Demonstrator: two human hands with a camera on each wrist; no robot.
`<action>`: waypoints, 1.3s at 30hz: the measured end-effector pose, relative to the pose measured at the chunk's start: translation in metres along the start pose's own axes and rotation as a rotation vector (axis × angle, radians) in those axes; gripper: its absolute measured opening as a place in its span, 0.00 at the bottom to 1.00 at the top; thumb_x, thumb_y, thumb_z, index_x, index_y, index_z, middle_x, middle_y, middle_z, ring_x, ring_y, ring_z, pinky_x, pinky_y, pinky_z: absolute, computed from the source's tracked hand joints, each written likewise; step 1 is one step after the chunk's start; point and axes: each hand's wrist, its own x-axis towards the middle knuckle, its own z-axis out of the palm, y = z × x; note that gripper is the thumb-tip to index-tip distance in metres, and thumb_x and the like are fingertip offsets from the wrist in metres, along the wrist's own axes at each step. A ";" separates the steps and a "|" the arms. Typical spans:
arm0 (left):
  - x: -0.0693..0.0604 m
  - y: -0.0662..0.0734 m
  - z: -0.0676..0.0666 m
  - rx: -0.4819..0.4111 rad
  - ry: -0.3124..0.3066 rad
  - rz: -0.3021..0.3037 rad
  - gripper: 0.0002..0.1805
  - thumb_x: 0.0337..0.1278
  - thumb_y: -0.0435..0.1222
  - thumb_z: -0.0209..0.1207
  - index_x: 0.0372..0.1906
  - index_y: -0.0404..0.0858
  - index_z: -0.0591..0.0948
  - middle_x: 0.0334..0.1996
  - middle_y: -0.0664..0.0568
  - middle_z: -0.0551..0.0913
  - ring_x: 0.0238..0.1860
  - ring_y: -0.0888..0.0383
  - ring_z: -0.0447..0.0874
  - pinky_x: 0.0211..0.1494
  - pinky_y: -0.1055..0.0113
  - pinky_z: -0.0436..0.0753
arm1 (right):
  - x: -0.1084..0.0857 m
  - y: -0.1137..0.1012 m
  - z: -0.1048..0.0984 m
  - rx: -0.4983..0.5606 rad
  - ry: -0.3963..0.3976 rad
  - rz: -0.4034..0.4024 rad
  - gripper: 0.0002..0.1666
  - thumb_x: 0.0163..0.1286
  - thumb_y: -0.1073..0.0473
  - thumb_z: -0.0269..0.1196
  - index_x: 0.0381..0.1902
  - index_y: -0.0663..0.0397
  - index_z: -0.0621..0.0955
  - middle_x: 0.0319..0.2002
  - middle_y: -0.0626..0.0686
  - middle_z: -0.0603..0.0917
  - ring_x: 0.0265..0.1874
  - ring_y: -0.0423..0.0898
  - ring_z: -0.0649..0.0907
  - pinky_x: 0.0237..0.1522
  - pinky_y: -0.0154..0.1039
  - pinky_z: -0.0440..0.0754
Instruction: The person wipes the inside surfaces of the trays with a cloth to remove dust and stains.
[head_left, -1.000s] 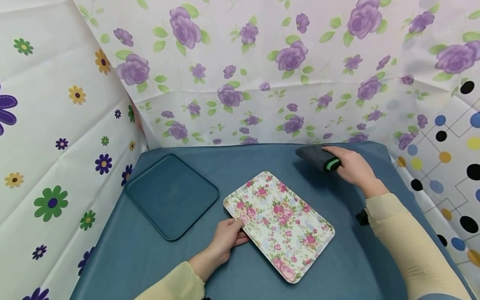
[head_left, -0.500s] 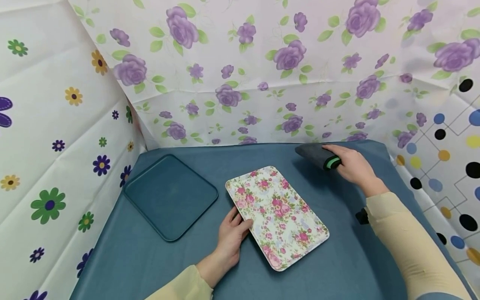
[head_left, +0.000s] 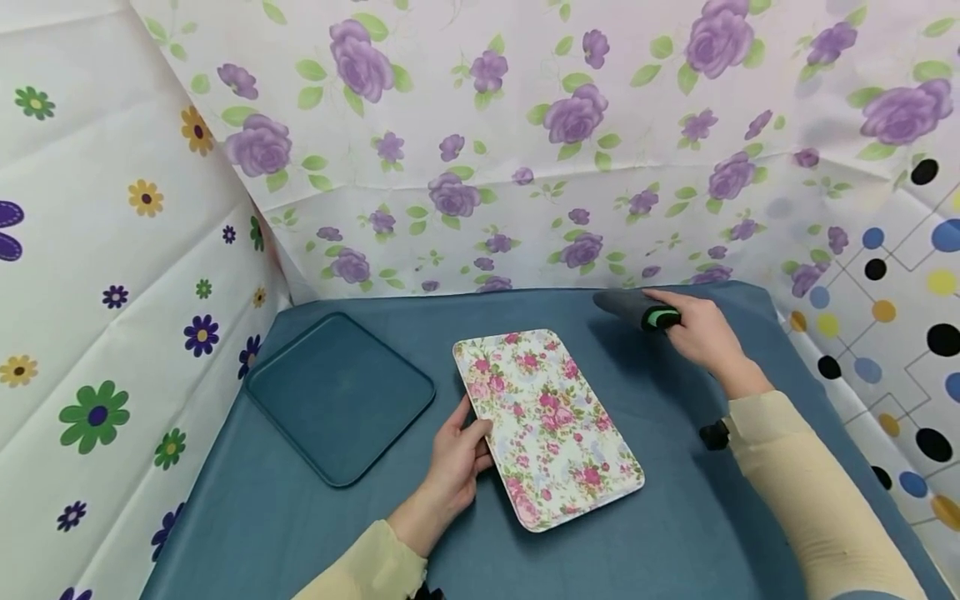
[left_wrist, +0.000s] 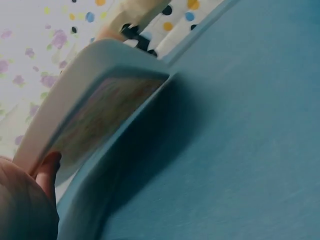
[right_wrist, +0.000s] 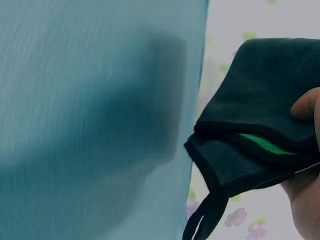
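Observation:
In the head view my left hand (head_left: pixel 453 462) holds a rectangular tray (head_left: pixel 547 425) with pink roses on white by its left long edge, thumb on top. The left wrist view shows that tray (left_wrist: pixel 75 85) tilted and raised, casting a shadow on the tabletop. Farther back on the right, my right hand (head_left: pixel 705 333) grips a folded dark grey cloth (head_left: pixel 621 305). Black edging, a green inner side and a hanging loop show on the cloth (right_wrist: pixel 265 90) in the right wrist view. It is held above the blue surface, apart from the tray.
A dark teal square tray (head_left: pixel 341 400) lies on the blue table cover (head_left: pixel 645 550) at the left. Purple-flowered sheeting (head_left: pixel 450 125) rises behind the table. More patterned sheets stand on the left and right sides.
The floral tray has turned clockwise, its left corner swinging away from me, and my left hand has shifted slightly with it. My right hand has hardly moved; the cloth in it has tilted a little.

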 end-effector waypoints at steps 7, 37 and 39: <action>0.015 0.020 0.001 -0.029 -0.068 0.091 0.38 0.75 0.27 0.55 0.85 0.45 0.61 0.51 0.41 0.90 0.34 0.58 0.92 0.34 0.65 0.88 | -0.008 -0.022 0.002 0.212 0.096 0.202 0.28 0.83 0.64 0.50 0.76 0.50 0.77 0.38 0.69 0.87 0.24 0.61 0.80 0.32 0.52 0.79; 0.063 0.064 0.015 0.020 -0.247 0.199 0.31 0.76 0.29 0.59 0.80 0.35 0.70 0.44 0.48 0.92 0.33 0.58 0.91 0.33 0.66 0.88 | -0.012 -0.123 -0.004 0.673 0.539 0.101 0.17 0.86 0.51 0.58 0.52 0.61 0.81 0.56 0.64 0.82 0.64 0.59 0.81 0.63 0.54 0.78; 0.063 0.066 0.018 0.030 -0.258 0.189 0.31 0.76 0.29 0.59 0.80 0.35 0.70 0.43 0.48 0.92 0.33 0.58 0.91 0.33 0.66 0.89 | -0.011 -0.132 0.000 0.618 0.569 0.026 0.18 0.86 0.56 0.58 0.63 0.61 0.82 0.59 0.63 0.84 0.56 0.58 0.85 0.56 0.48 0.79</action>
